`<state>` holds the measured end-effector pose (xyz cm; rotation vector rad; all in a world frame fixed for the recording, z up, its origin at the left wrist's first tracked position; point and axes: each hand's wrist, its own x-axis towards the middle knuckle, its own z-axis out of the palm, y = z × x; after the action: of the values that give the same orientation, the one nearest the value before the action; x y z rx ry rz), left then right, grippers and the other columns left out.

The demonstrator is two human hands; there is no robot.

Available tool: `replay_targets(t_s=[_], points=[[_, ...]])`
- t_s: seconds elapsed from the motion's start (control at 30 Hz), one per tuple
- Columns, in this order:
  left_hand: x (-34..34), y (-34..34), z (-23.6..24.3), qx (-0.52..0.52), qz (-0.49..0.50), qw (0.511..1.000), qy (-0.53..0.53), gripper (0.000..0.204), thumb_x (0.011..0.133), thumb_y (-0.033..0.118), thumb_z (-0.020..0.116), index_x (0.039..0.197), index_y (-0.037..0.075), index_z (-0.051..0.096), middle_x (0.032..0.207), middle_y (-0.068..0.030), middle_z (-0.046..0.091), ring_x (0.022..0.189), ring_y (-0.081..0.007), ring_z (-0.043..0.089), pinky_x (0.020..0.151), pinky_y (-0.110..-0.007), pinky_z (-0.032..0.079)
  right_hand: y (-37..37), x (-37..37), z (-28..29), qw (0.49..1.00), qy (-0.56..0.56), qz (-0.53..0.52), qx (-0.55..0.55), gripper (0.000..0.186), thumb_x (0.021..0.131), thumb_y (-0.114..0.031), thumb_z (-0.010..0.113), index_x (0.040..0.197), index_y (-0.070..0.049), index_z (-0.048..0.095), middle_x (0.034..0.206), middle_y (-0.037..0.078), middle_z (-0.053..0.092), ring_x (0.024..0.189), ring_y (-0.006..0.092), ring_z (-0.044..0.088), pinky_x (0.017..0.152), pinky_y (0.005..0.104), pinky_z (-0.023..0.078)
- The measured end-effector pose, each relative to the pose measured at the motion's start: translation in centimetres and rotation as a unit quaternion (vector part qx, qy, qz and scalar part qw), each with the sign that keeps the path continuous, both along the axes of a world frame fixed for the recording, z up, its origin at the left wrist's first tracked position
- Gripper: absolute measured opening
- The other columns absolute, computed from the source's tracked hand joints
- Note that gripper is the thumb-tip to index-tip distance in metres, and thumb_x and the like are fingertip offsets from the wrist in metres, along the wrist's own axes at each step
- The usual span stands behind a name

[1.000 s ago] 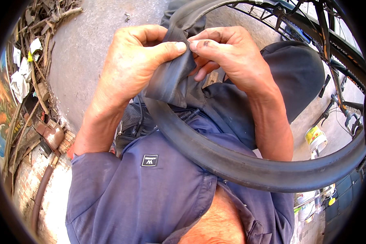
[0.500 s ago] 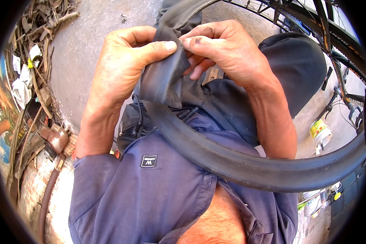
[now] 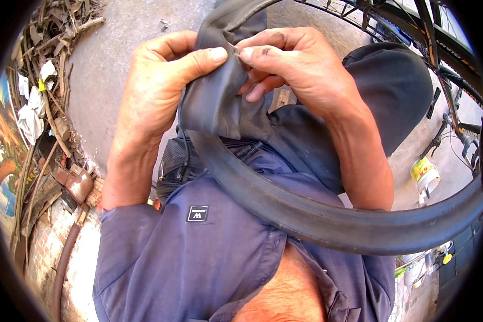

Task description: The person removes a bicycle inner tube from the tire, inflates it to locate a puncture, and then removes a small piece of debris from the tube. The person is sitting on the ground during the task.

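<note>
Above dark fabric trousers (image 3: 306, 142): 1 curved black rubber inner tube (image 3: 327, 225); left bare hand (image 3: 153, 80) pinching it; right bare hand (image 3: 311, 67) narrowed at its surface, contents indiscernible.

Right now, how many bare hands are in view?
2: the bare left hand pinches the black rubber inner tube from its left side; the bare right hand has thumb and forefinger at its right edge. No other hand shows.

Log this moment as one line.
Left hand: gripping wide, curved black rubber tube | right hand: pinching at the tube, detail unclear | nearby: yellow-and-white round container
</note>
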<state>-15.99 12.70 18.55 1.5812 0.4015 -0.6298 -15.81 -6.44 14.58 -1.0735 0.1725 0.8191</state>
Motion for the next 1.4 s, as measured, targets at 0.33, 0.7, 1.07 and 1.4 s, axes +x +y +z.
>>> replay_targets(t_s=[0.33,0.7,1.07,1.4], points=[[-0.1,-1.7,-0.1,0.008,0.031,0.999,-0.027,0.018,0.082,0.009,0.068,0.095,-0.002,0.065,0.084,-0.0072,0.067,0.072,-0.0097,0.062,0.067,-0.022,0.051,0.2,-0.5,-1.0,0.990,0.136,-0.026,0.042,0.042,0.087,-0.039,0.060,0.091,0.002,0.063,0.074,0.004,0.058,0.058,0.0071,0.052,0.045,0.0189,0.042],[1.2,-1.5,-0.2,-0.109,0.047,0.991,0.062,0.019,0.083,0.009,0.064,0.097,-0.002,0.065,0.087,-0.0097,0.067,0.074,-0.0130,0.064,0.070,-0.025,0.052,0.6,-1.0,-1.8,0.958,0.206,-0.100,0.171,0.021,0.088,-0.024,0.063,0.077,-0.008,0.055,0.065,-0.002,0.050,0.052,0.0047,0.046,0.044,0.0190,0.035],[-0.1,-0.9,-0.8,-0.186,0.097,0.973,0.093,0.019,0.084,0.007,0.063,0.100,-0.002,0.063,0.089,-0.0108,0.067,0.078,-0.0156,0.065,0.075,-0.028,0.053,1.1,-0.6,-1.3,0.946,0.248,-0.058,0.203,0.020,0.090,-0.020,0.058,0.074,-0.009,0.053,0.064,-0.002,0.045,0.052,0.0054,0.042,0.042,0.0201,0.033],[-0.4,-1.2,-0.8,-0.178,0.087,0.977,0.076,0.018,0.083,0.006,0.063,0.100,-0.001,0.064,0.089,-0.0095,0.067,0.081,-0.0152,0.064,0.077,-0.028,0.052,1.0,-0.8,-1.4,0.970,0.197,-0.040,0.136,0.021,0.088,-0.021,0.060,0.072,-0.009,0.054,0.064,-0.003,0.048,0.055,0.0054,0.043,0.043,0.0205,0.034]])
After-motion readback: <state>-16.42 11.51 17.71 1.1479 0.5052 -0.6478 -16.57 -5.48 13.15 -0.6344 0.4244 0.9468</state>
